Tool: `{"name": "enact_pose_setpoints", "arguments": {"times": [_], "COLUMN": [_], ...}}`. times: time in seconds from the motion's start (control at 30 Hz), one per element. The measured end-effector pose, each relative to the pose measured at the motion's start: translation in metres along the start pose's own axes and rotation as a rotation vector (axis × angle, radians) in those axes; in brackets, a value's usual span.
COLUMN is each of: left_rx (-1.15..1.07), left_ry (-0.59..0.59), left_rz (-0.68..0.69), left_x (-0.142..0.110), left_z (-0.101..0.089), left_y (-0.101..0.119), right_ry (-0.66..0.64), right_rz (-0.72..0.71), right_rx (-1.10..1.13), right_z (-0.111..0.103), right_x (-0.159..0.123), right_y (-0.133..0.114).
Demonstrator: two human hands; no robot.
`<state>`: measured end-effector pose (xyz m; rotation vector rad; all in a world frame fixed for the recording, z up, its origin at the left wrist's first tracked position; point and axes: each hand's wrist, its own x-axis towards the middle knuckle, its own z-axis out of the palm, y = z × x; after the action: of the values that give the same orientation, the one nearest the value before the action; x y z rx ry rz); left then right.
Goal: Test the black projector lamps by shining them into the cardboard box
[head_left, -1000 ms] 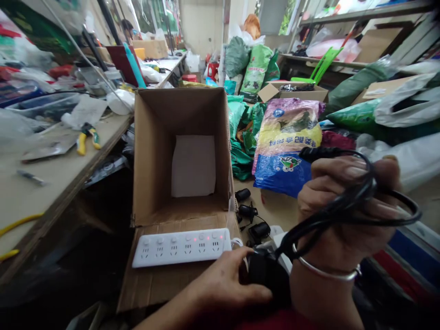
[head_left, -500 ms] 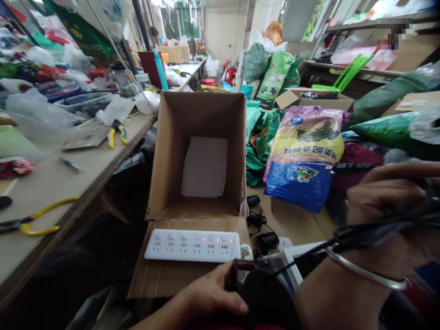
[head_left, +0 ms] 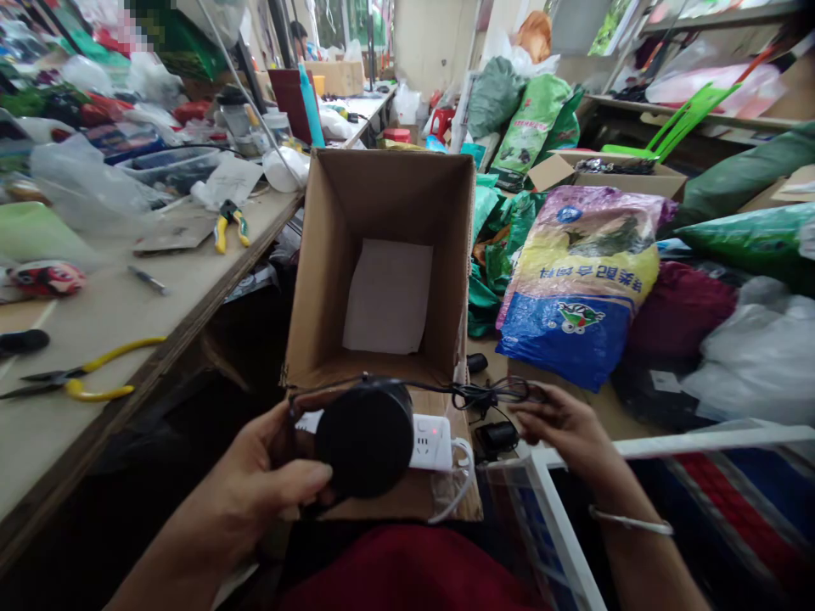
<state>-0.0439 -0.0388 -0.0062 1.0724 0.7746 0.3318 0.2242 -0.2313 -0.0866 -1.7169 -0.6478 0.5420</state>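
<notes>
My left hand grips a black round device by its left side, thumb across the near edge. What kind of device it is, I cannot tell. A looped black cable stretches right from behind the device to my right hand, whose fingers pinch it. Beneath the device lies a white power strip, largely covered, with a red light lit at its right end. The strip rests on the front flap of an open cardboard box, which has a pale sheet inside.
On the left workbench lie yellow-handled pliers, yellow-green cutters and a small metal tool. A white frame stands at my lower right. Beyond are a colourful feed bag and black devices on the floor.
My left hand has carried the black device up and left, over the power strip. My right hand has dropped from the upper right to beside the box flap, drawing the cable level.
</notes>
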Motion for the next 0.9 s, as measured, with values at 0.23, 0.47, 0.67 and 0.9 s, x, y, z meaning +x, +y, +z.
{"name": "enact_pose_setpoints", "arguments": {"times": [0.23,0.47,0.67,0.9], "left_rx": [0.125,0.136,0.066,-0.004], "left_ry": [0.011,0.206,0.175,0.14], "left_rz": [0.128,0.249,0.251,0.269], "left_x": [0.001,0.003,0.014,0.025], "left_z": [-0.005,-0.034,-0.037,-0.039], "left_y": [0.01,0.014,0.0,-0.015], "right_ry": [-0.052,-0.419,-0.383,-0.451], "right_rz": [-0.003,0.073,-0.166,-0.319], "right_rx": [-0.59,-0.102,-0.283,-0.293], "right_z": [0.03,0.068,0.087,0.088], "right_x": [0.004,-0.005,-0.005,-0.012], "right_y": [0.028,0.005,0.034,0.038]}}
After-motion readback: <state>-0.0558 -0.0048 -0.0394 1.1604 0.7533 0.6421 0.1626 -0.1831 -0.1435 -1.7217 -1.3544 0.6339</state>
